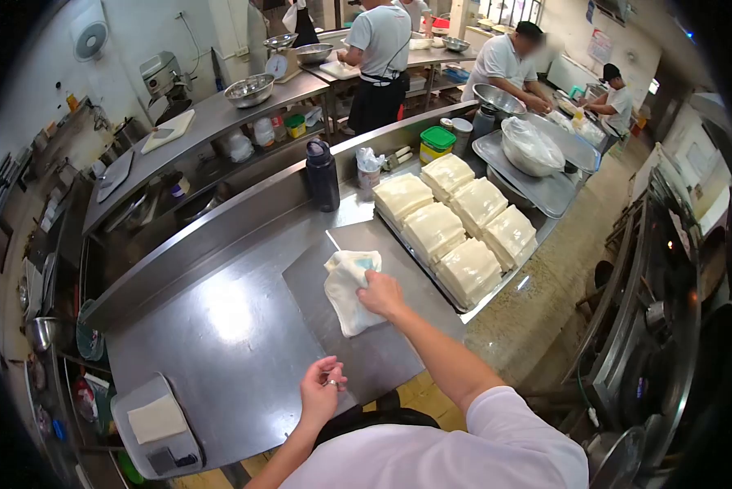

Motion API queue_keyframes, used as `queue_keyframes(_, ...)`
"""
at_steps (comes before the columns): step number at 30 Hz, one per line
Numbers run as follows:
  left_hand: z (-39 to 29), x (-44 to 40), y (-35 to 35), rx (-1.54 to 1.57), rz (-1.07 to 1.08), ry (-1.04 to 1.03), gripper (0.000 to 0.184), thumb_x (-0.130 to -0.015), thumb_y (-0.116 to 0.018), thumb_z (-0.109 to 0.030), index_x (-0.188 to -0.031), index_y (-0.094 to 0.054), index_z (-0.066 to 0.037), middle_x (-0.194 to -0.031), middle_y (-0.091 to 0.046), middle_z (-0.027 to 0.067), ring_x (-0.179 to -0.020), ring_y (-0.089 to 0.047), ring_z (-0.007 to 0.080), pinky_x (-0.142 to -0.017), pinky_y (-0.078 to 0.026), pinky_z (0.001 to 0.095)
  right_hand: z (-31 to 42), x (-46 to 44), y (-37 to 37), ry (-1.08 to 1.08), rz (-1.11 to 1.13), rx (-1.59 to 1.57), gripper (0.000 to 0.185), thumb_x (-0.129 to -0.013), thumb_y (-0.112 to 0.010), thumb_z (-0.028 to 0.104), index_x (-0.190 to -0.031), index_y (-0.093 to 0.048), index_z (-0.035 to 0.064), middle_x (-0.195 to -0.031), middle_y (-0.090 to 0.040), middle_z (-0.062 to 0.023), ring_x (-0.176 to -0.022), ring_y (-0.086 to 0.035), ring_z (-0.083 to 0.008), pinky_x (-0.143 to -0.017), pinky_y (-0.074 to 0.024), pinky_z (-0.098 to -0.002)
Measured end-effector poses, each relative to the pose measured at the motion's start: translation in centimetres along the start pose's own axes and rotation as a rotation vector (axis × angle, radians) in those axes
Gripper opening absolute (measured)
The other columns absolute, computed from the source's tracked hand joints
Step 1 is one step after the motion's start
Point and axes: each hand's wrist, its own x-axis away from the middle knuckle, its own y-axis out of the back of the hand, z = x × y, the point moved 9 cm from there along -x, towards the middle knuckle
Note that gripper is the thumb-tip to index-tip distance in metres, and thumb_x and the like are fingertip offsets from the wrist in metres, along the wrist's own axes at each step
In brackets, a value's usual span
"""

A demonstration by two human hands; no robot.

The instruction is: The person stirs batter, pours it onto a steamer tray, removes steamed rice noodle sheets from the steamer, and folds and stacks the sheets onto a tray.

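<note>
On a pale cloth (345, 297) lying on the metal worktop, my right hand (380, 294) rests with its fingers closed on the fabric. A thin white stick (332, 240) pokes out at the cloth's top left. My left hand (323, 386) hovers near the worktop's front edge, a ring on one finger, its fingers curled and partly apart with nothing visible in them. Beyond the cloth to the right, several stacks of pale, glossy dough sheets (433, 231) fill a dark tray.
A dark bottle (323, 176) stands by the raised back ledge (244, 206), beside a white container (369, 169) and a green-lidded tub (437, 143). A scale (159, 427) bearing a pale square sits at the front left. Several people work at counters behind.
</note>
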Motion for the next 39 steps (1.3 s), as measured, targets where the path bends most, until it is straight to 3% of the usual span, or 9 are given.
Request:
queue_keyframes(7,-1.1,-0.1,3.0,0.023,0.114,0.003,0.025,-0.102,-0.06,-0.007,-0.126,-0.06,-0.001,-0.113,-0.067,0.01,-0.086,-0.067,0.0138,-0.069,-0.057,0.0283,0.0,0.1,0.9,-0.023,-0.089,-0.019,0.039,-0.079,-0.076,0.032,-0.104,-0.069,0.0028,-0.102,-0.071,-0.0238,-0.095,-0.068,-0.0441,-0.083,-0.0535,-0.0516)
queue_keyframes(9,-1.4,-0.3,3.5,-0.001,0.168,-0.003,0.024,-0.102,-0.06,-0.007,-0.126,-0.06,-0.002,-0.111,-0.067,0.0098,-0.086,-0.067,0.0134,-0.069,-0.057,0.0281,1.3,2.6,3.0,0.061,-0.274,0.012,0.036,-0.081,-0.076,0.028,-0.102,-0.069,0.0,-0.104,-0.069,-0.0235,-0.096,-0.067,-0.0419,-0.086,-0.0531,-0.0497)
queue_keyframes(10,-1.1,-0.4,3.5,0.004,0.204,0.006,0.024,-0.102,-0.06,-0.007,-0.126,-0.06,-0.001,-0.112,-0.068,0.0105,-0.086,-0.068,0.0144,-0.069,-0.057,0.0284,1.8,4.5,4.1,0.094,-0.369,0.034,0.034,-0.081,-0.076,0.025,-0.102,-0.069,-0.0014,-0.105,-0.067,-0.0233,-0.096,-0.066,-0.0408,-0.087,-0.0528,-0.0487)
queue_keyframes(13,1.3,-0.4,3.0,-0.002,0.345,0.062,0.024,-0.102,-0.061,-0.007,-0.125,-0.06,0.0,-0.111,-0.069,0.0112,-0.086,-0.068,0.0156,-0.069,-0.058,0.0287,1.6,11.9,3.6,0.016,-0.343,-0.054,0.033,-0.083,-0.075,0.024,-0.105,-0.07,-0.0001,-0.107,-0.065,-0.0212,-0.098,-0.065,-0.0384,-0.087,-0.0526,-0.0453)
queue_keyframes(18,6.3,1.2,-0.6,-0.055,0.667,0.165,0.025,-0.1,-0.063,-0.006,-0.124,-0.061,0.0,-0.107,-0.07,0.0079,-0.084,-0.065,0.0114,-0.073,-0.055,0.0268,-0.8,27.9,-1.5,-0.268,-0.28,-0.29,0.036,-0.084,-0.076,0.024,-0.11,-0.071,0.0003,-0.102,-0.067,-0.0185,-0.091,-0.068,-0.0311,-0.082,-0.0548,-0.0423)
queue_keyframes(22,8.1,4.3,-5.0,-0.256,0.934,0.081,0.024,-0.1,-0.065,-0.009,-0.122,-0.064,0.001,-0.103,-0.071,0.0063,-0.084,-0.065,0.0107,-0.073,-0.055,0.0267,-1.5,38.2,-2.5,-0.45,-0.346,-0.33,0.034,-0.085,-0.076,0.024,-0.11,-0.072,0.0011,-0.1,-0.068,-0.0171,-0.085,-0.07,-0.0271,-0.078,-0.0562,-0.0394)
queue_keyframes(31,9.3,22.5,-13.9,-0.467,1.517,0.052,0.025,-0.101,-0.065,-0.012,-0.121,-0.064,0.004,-0.108,-0.07,0.0091,-0.089,-0.068,0.0149,-0.073,-0.056,0.0283,-0.2,57.8,-0.6,-0.724,-0.723,-0.298,0.029,-0.09,-0.072,0.02,-0.11,-0.07,-0.0001,-0.101,-0.068,-0.0177,-0.086,-0.07,-0.0282,-0.076,-0.0554,-0.0399)
queue_keyframes(39,14.6,41.5,-13.5,-0.552,1.868,0.017,0.024,-0.102,-0.063,-0.011,-0.121,-0.064,0.004,-0.108,-0.071,0.01,-0.09,-0.069,0.0156,-0.074,-0.057,0.029,2.7,78.8,-4.6,-0.967,-0.977,-0.258,0.03,-0.089,-0.073,0.019,-0.112,-0.069,0.0006,-0.106,-0.067,-0.0192,-0.09,-0.069,-0.0338,-0.08,-0.0551,-0.0429)
